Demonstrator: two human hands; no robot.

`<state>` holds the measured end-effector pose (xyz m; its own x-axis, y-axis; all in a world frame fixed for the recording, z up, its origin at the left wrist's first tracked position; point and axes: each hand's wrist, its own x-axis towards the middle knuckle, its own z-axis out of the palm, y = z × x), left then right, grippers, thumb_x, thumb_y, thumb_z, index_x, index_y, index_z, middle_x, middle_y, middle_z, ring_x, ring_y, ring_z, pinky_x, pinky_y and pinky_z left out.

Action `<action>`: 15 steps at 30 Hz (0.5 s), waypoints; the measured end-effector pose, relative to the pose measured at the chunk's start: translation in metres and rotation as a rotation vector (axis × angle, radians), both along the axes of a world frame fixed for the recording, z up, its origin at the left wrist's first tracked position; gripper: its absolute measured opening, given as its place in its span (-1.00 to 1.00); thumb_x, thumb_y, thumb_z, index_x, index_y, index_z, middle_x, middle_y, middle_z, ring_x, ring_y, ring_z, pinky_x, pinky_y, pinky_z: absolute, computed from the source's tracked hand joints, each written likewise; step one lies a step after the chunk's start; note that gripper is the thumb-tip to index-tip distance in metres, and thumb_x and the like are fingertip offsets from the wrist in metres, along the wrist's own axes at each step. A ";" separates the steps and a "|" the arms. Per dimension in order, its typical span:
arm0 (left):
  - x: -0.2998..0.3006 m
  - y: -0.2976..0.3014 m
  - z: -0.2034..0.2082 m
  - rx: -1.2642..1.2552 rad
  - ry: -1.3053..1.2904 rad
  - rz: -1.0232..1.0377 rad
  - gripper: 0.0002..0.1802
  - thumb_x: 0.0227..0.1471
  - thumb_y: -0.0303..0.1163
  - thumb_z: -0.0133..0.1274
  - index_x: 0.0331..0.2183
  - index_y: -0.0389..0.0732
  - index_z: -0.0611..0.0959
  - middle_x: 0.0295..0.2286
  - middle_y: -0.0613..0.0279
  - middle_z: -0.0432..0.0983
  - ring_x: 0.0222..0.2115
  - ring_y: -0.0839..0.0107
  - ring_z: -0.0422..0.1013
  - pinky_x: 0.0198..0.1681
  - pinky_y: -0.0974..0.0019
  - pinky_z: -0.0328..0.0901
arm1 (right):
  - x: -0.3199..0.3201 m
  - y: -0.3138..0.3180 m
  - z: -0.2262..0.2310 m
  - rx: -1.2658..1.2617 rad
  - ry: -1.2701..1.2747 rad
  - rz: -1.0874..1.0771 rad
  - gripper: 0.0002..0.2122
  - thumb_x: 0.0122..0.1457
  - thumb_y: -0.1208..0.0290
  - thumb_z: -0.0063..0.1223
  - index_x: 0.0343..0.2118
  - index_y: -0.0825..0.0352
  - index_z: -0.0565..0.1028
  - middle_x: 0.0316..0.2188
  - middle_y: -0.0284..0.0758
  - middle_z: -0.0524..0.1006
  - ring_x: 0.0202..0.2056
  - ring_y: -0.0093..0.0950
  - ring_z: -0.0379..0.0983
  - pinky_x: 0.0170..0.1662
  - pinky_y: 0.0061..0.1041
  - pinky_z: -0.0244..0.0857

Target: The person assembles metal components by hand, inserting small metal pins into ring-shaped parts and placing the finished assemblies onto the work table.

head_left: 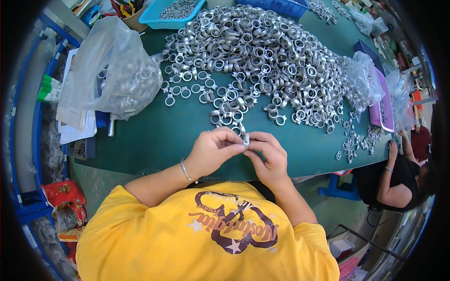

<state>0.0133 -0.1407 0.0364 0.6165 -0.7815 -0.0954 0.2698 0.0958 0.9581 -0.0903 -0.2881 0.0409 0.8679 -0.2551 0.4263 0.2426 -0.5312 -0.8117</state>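
Both of my hands meet near the front edge of the green table. Between them is a small silver metal ring clamp (246,140), partly hidden by the fingers. My left hand (218,149) pinches it from the left with thumb and forefinger; a silver bangle circles that wrist. From the other side, my right hand (268,157) also grips it, fingertips closed together. Just beyond the hands, several loose ring clamps (229,105) lie at the near fringe of a large heap of similar ring clamps (253,47).
A clear plastic bag of metal parts (119,70) stands at the left on the table (145,145). Blue basket (152,18) and pink basket (386,114) flank the heap. Smaller parts (351,145) lie at right, near a co-worker (398,182). Blue shelving (35,136) rises at left.
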 end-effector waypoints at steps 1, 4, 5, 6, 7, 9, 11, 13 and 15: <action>-0.001 0.003 0.000 0.022 -0.153 0.003 -0.91 -0.05 -0.57 0.16 -0.39 -0.34 0.62 -0.39 0.31 0.49 -0.42 0.59 0.43 -0.36 0.55 0.34 | -0.001 0.000 -0.002 0.034 0.004 0.003 -0.80 -0.04 0.71 0.13 -0.31 0.39 0.49 -0.29 -0.21 0.50 -0.33 -0.36 0.49 -0.26 -0.55 0.38; -0.001 0.003 0.006 0.026 -0.409 0.001 -0.91 -0.08 -0.61 0.16 -0.41 -0.34 0.61 -0.39 0.26 0.46 -0.40 0.58 0.40 -0.35 0.57 0.31 | -0.004 0.003 -0.010 0.365 0.076 -0.016 -0.83 0.09 0.67 0.01 -0.22 0.41 0.46 -0.30 -0.24 0.50 -0.34 -0.46 0.49 -0.28 -0.59 0.38; -0.001 0.002 0.010 0.065 -0.460 0.017 -0.90 -0.12 -0.60 0.19 -0.43 -0.32 0.62 -0.41 0.23 0.47 -0.42 0.51 0.42 -0.36 0.53 0.32 | -0.005 0.004 -0.012 0.661 0.142 -0.028 -0.84 0.18 0.63 -0.06 -0.17 0.43 0.43 -0.32 -0.26 0.50 -0.35 -0.51 0.49 -0.30 -0.61 0.38; 0.000 0.003 0.009 0.066 -0.450 0.015 -0.90 -0.12 -0.60 0.19 -0.43 -0.32 0.62 -0.41 0.23 0.47 -0.42 0.51 0.42 -0.36 0.53 0.32 | -0.007 0.003 -0.012 0.663 0.151 -0.033 -0.84 0.18 0.63 -0.06 -0.17 0.43 0.43 -0.32 -0.26 0.50 -0.35 -0.51 0.49 -0.30 -0.61 0.38; 0.001 0.004 0.008 0.067 -0.547 0.023 -0.89 -0.14 -0.60 0.19 -0.44 -0.31 0.62 -0.43 0.22 0.48 -0.43 0.48 0.42 -0.37 0.50 0.32 | -0.007 -0.001 -0.011 0.795 0.236 0.037 -0.83 0.23 0.57 -0.13 -0.14 0.45 0.41 -0.35 -0.28 0.50 -0.36 -0.55 0.48 -0.32 -0.63 0.37; 0.001 0.004 0.009 0.074 -0.651 0.043 -0.89 -0.17 -0.59 0.21 -0.46 -0.29 0.62 -0.49 0.19 0.48 -0.44 0.38 0.44 -0.39 0.43 0.31 | -0.006 -0.004 -0.008 0.981 0.374 0.115 -0.76 0.30 0.43 -0.19 -0.09 0.47 0.39 -0.41 -0.31 0.49 -0.42 -0.57 0.48 -0.39 -0.66 0.36; 0.002 0.004 0.008 0.058 -0.684 0.019 -0.88 -0.15 -0.59 0.20 -0.43 -0.29 0.62 -0.47 0.20 0.48 -0.44 0.41 0.44 -0.40 0.45 0.32 | -0.005 -0.003 -0.005 0.986 0.386 0.132 -0.76 0.29 0.43 -0.16 -0.09 0.47 0.39 -0.41 -0.30 0.50 -0.42 -0.57 0.48 -0.39 -0.66 0.36; -0.001 0.005 0.006 0.043 -0.719 -0.004 -0.86 -0.13 -0.60 0.19 -0.41 -0.29 0.61 -0.45 0.20 0.48 -0.43 0.45 0.44 -0.41 0.47 0.32 | -0.007 -0.003 -0.012 0.940 0.313 0.192 -0.76 0.23 0.49 -0.05 -0.08 0.47 0.38 -0.33 -0.26 0.52 -0.37 -0.54 0.48 -0.34 -0.62 0.40; -0.005 0.006 0.004 0.145 -0.437 0.023 -0.82 -0.08 -0.61 0.15 -0.32 -0.30 0.59 -0.41 0.22 0.47 -0.41 0.52 0.43 -0.42 0.51 0.33 | -0.007 -0.001 -0.014 0.950 0.208 0.191 -0.75 0.20 0.52 -0.02 -0.07 0.46 0.38 -0.30 -0.24 0.51 -0.33 -0.53 0.48 -0.32 -0.59 0.42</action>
<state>0.0080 -0.1343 0.0403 0.6405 -0.7647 0.0700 -0.1632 -0.0465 0.9855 -0.0970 -0.2890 0.0271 0.9643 -0.2604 -0.0485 0.0607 0.3954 -0.9165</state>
